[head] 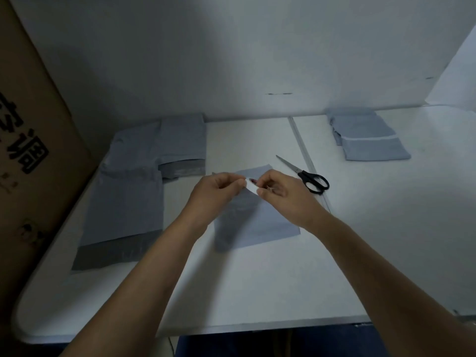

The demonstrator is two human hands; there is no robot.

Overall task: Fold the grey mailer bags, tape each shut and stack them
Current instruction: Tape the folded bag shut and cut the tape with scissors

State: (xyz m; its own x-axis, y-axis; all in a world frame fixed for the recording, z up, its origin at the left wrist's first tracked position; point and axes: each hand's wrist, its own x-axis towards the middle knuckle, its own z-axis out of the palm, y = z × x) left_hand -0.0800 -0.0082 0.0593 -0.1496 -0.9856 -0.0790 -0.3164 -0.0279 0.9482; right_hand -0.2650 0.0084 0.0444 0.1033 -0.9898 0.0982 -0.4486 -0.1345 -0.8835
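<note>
A folded grey mailer bag (pixel 260 222) lies on the white table (pixel 231 292) in front of me. Above its far part, my left hand (pixel 219 191) and my right hand (pixel 280 191) hold a small white tape roll (pixel 251 186) between their fingertips. The left hand pinches the tape's end while the right grips the roll. Unfolded grey mailer bags (pixel 134 202) lie overlapping at the left. A stack of folded, taped bags (pixel 365 137) sits at the far right.
Black-handled scissors (pixel 306 176) lie just right of my right hand, blades pointing away to the left. A brown cardboard box (pixel 31 150) stands along the table's left edge. White partition walls (pixel 231 60) close the back and right.
</note>
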